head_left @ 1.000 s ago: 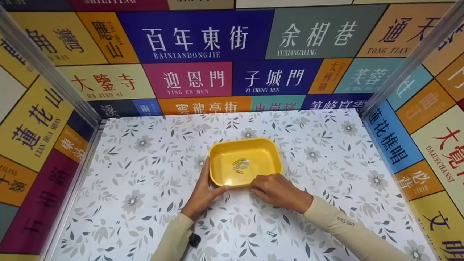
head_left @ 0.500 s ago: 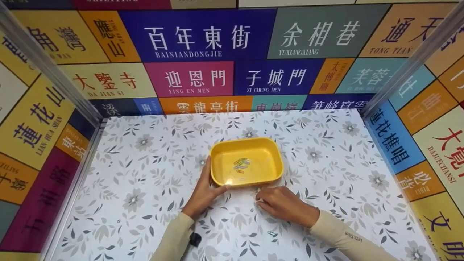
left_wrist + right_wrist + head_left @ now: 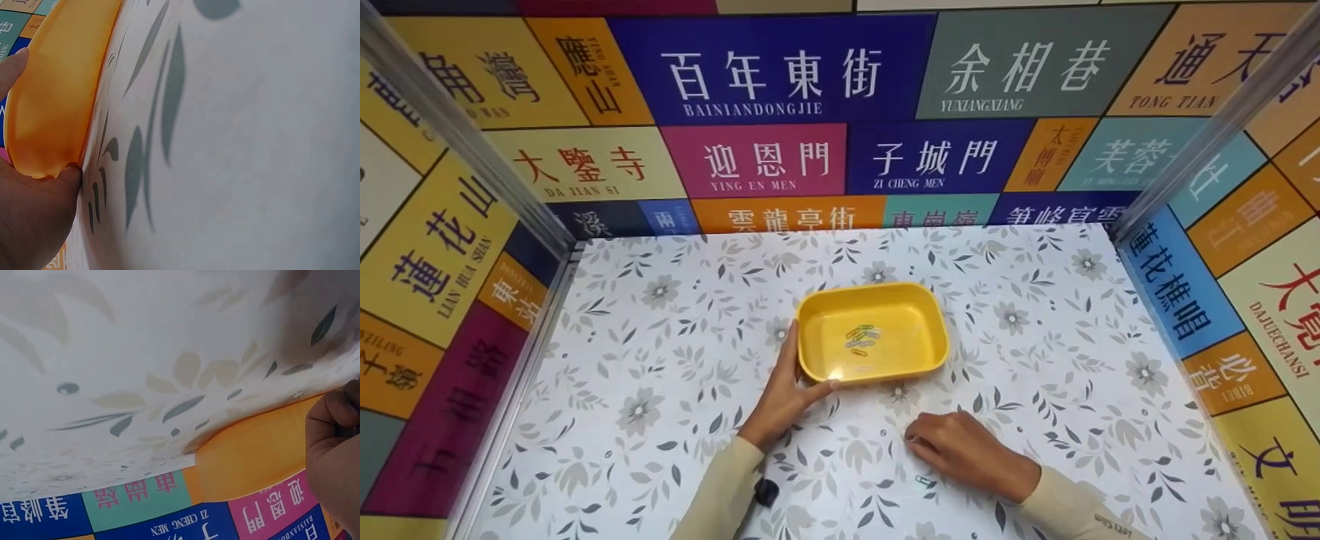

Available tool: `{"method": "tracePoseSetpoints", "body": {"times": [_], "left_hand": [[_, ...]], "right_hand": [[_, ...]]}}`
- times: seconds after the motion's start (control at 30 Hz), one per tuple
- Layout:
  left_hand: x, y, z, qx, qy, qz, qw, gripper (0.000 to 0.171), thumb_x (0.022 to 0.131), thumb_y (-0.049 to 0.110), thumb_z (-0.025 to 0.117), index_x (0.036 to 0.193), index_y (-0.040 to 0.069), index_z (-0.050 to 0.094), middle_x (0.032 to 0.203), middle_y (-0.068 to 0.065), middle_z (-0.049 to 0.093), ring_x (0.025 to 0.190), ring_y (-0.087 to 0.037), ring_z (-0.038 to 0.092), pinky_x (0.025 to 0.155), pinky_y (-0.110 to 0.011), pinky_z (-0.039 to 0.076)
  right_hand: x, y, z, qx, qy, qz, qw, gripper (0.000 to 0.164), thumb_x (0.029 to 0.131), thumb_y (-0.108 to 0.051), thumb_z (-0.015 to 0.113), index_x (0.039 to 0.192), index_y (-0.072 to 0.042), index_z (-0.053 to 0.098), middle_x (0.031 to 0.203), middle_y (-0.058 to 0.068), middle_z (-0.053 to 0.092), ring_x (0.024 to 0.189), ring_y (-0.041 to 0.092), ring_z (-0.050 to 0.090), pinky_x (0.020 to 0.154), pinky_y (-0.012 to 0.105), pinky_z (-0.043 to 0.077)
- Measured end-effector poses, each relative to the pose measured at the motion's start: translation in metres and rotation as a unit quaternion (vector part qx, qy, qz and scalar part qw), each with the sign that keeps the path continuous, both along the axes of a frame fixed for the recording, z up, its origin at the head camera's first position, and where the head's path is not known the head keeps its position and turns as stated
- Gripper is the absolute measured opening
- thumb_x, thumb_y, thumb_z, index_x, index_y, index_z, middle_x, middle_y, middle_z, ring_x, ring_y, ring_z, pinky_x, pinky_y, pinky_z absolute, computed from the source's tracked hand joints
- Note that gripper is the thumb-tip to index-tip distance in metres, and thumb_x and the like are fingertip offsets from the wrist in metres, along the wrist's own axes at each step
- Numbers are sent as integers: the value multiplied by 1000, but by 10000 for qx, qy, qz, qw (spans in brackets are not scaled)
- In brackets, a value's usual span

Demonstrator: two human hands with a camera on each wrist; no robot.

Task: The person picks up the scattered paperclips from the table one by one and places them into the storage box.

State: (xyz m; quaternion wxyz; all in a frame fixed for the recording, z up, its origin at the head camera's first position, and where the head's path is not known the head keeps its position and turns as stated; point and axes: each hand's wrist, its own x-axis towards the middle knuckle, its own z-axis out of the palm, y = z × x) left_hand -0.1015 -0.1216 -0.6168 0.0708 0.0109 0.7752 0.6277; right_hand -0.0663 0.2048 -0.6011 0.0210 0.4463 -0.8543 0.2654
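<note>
A yellow plastic box (image 3: 904, 352) sits on the flower-patterned table, with several coloured paper clips (image 3: 862, 333) lying inside on its floor. My left hand (image 3: 780, 397) holds its near left corner, thumb along the front and fingers at the left side; the left wrist view shows the thumb against the box wall (image 3: 62, 95). My right hand (image 3: 964, 454) is apart from the box, to its near right, with the fingers curled in. Nothing shows between them, though the fingertips are partly hidden. Just left of that hand lies a green paper clip (image 3: 925, 481).
Walls with coloured panels of Chinese lettering (image 3: 772, 71) enclose the table (image 3: 697, 300) at the back and both sides. Clear strips (image 3: 457, 112) run along the corners. A small black object (image 3: 766, 492) is at the left sleeve.
My right hand has drawn back from the box's front rim, toward me and a little right, near the green paper clip. The left hand stays at the box corner.
</note>
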Motion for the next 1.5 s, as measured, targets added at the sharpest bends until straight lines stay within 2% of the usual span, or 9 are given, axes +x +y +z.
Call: {"method": "tracePoseSetpoints", "body": {"times": [0.3, 0.73, 0.83, 0.97, 1.07, 1.27, 1.5], "left_hand": [[-1, 1, 2, -54, -62, 5, 10000, 129, 88, 27, 92, 178, 38, 0, 185, 11, 0, 170, -17, 7, 138, -45, 6], [-1, 1, 0, -98, -48, 0, 9999, 130, 87, 30, 93, 177, 42, -1, 184, 15, 1, 169, -14, 9, 137, -42, 8], [-1, 1, 0, -10, -16, -3, 10000, 130, 88, 27, 93, 178, 37, 0, 185, 9, 2, 169, -19, 12, 137, -43, 10], [-1, 2, 0, 112, 43, 3, 9999, 130, 88, 22, 93, 179, 27, 0, 186, 3, 3, 169, -24, 16, 137, -43, 14], [-1, 2, 0, 128, 57, 27, 9999, 130, 88, 22, 93, 179, 27, 1, 186, 2, 3, 169, -23, 15, 137, -43, 13], [0, 2, -1, 41, 57, 27, 10000, 129, 88, 24, 93, 179, 30, 1, 185, 5, 2, 170, -23, 10, 137, -46, 10], [0, 2, 1, 45, 1, 21, 10000, 129, 88, 25, 93, 179, 30, 1, 185, 5, 1, 170, -23, 12, 137, -45, 11]], "right_hand": [[19, 9, -3, -104, -184, -14, 9998, 6, 97, -11, 83, 99, -15, 80, 90, -8, 76, 80, 6, 72, 69, 24, 60], [41, 24, -12, -331, 13, -12, 9994, 10, 94, -10, 86, 98, -18, 80, 89, -11, 74, 79, 2, 71, 68, 19, 58], [44, 26, -13, -310, -9, -52, 9995, 10, 94, -11, 86, 98, -18, 80, 90, -12, 73, 80, 1, 70, 69, 19, 58], [49, 27, -12, -224, -309, -148, 9992, 8, 97, -13, 85, 99, -19, 80, 91, -13, 73, 81, 0, 69, 70, 18, 57], [52, 28, -13, -202, -436, -172, 9987, 7, 98, -14, 83, 101, -19, 81, 93, -12, 74, 82, 0, 70, 70, 17, 58], [56, 31, -21, -457, -183, -106, 9987, 14, 94, -10, 86, 104, -18, 80, 91, -12, 73, 80, -1, 69, 69, 16, 57], [56, 30, -27, -776, 170, -44, 9968, 19, 90, -5, 88, 99, -19, 79, 89, -12, 71, 77, -2, 67, 67, 14, 55]]}}
